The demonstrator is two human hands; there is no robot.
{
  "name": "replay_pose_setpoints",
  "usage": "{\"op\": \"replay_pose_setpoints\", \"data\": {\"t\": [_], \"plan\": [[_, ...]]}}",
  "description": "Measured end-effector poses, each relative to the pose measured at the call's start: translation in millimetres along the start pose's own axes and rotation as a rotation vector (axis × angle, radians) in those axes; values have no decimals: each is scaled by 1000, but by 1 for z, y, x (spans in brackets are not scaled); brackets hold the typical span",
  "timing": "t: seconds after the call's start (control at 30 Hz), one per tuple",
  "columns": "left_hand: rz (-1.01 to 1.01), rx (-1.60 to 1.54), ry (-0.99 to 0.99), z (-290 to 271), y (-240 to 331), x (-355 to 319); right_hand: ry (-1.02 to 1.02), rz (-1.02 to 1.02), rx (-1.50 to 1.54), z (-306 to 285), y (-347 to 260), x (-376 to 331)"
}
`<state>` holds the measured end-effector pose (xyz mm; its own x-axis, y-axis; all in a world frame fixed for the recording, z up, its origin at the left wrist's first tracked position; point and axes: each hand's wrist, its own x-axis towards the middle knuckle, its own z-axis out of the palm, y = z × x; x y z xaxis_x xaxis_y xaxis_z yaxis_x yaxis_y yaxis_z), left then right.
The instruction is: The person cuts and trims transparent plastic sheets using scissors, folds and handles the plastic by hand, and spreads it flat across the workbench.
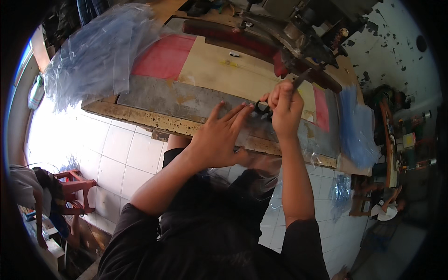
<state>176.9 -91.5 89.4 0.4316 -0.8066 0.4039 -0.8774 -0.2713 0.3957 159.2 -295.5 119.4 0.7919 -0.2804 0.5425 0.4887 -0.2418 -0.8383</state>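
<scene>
My left hand (217, 135) is spread over the grey front strip of the worktable (161, 95), its fingertips beside a black loop handle. My right hand (285, 112) is closed round what looks like a pair of scissors (262, 108); the black loop shows left of the fist and a dark blade sticks out above it. Clear plastic film (263, 165) lies by the hands and hangs over the table's front edge, partly blurred. Beyond the hands is a cream panel (219, 65) with red patches at both ends.
A long red machine bar (228, 39) crosses the table's far side, with dark machinery (298, 35) behind. Clear plastic sheets (100, 58) are heaped at the left; bluish ones (357, 130) hang at the right. A red stool (77, 189) stands on the tiled floor. Other people are at both sides.
</scene>
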Motion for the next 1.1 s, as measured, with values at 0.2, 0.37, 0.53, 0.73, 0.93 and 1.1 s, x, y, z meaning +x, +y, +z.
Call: {"op": "replay_pose_setpoints", "data": {"t": [0.2,0.37,0.53,0.73,0.93,1.1], "plan": [[-23,21,-31,-2,3,1,1,-111,-86,6,1,-29],[-5,30,-18,-2,1,2,51,-109,-235,-23,8,-13],[20,107,-13,2,3,-2,159,-160,-220,-79,-44,-34],[-96,75,117,11,1,0,92,102,-1240,-150,-50,-50],[-256,217,112,13,10,1,-71,48,-1403,-181,-8,-64],[-280,-30,134,5,8,4,-26,69,-1366,-187,-3,-67]]}}
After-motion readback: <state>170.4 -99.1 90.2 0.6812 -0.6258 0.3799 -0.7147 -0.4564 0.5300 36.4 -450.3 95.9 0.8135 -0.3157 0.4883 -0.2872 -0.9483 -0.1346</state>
